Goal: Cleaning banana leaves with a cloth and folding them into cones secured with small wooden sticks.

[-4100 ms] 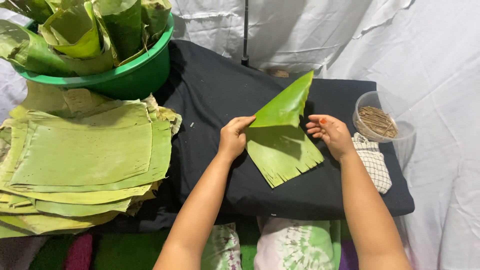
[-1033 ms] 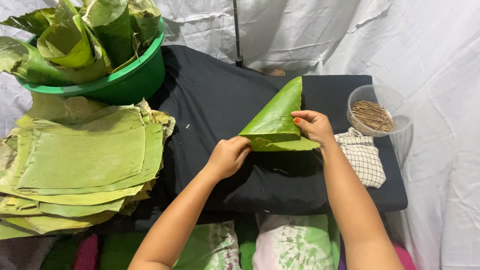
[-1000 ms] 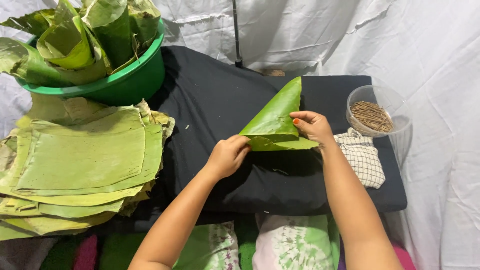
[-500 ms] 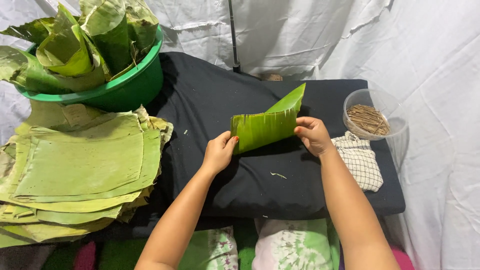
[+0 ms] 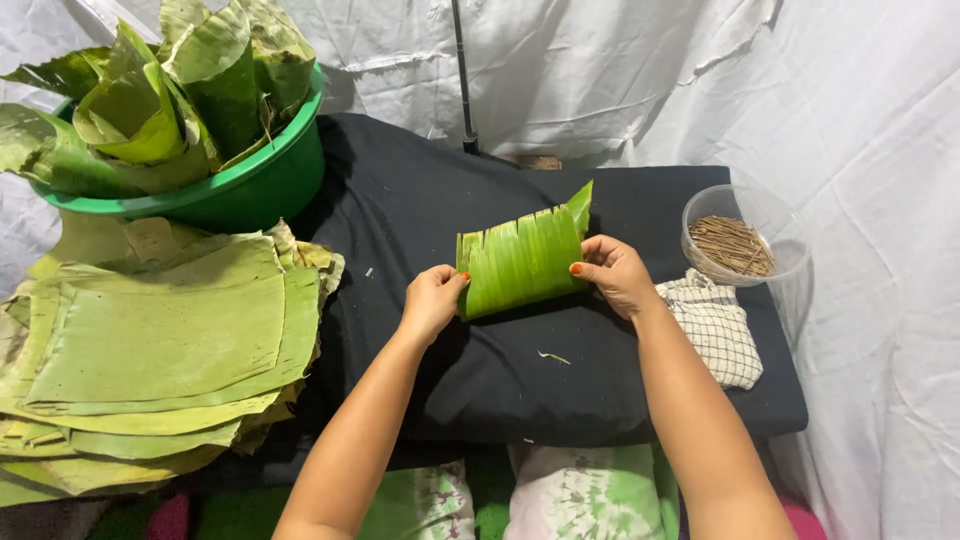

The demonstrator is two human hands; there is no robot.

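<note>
A green banana leaf piece (image 5: 522, 262) is rolled into a short tube above a black cushion (image 5: 480, 370). My left hand (image 5: 432, 300) pinches its left end. My right hand (image 5: 615, 272) grips its right end, fingers curled over the edge. The leaf's top edge is split into strips and a pointed corner sticks up at the right.
A stack of flat cut leaves (image 5: 150, 350) lies at the left. Behind it stands a green basin (image 5: 250, 185) full of folded leaves. A clear tub of thin sticks (image 5: 735, 240) and a checked cloth (image 5: 715, 325) sit at the right. White sheets hang behind.
The leaf went from a flat sheet with one corner lifted, to a cone, to a rolled tube. Both hands moved to its two ends.
</note>
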